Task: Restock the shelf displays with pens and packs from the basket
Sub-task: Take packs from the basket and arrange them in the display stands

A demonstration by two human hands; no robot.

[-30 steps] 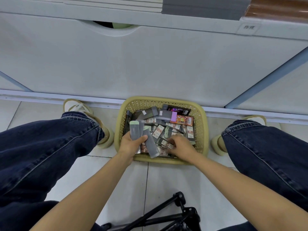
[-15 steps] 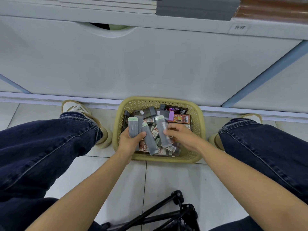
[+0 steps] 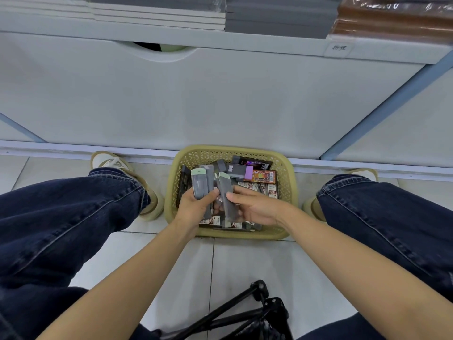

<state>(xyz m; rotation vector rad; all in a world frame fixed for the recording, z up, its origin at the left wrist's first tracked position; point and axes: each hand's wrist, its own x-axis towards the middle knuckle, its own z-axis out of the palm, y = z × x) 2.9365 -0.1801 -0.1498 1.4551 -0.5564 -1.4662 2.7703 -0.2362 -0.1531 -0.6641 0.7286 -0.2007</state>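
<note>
Head view: since half a second ago the right grip (image 3: 255, 207) has brought its green-capped pack (image 3: 226, 195) leftward, and it now sits just beside the bundle of grey packs (image 3: 199, 186) clasped in the left grip (image 3: 193, 208). Both grips are closed round their packs, above the yellow basket (image 3: 290, 192). The basket stands on the white tiled floor (image 3: 159, 253) against the white shelf base (image 3: 196, 94), between denim legs (image 3: 61, 217). More packs fill it, with an orange pack (image 3: 264, 176) at far right. Notebook stacks (image 3: 159, 15) lie on the shelf above, and a black tripod (image 3: 245, 312) is near
</note>
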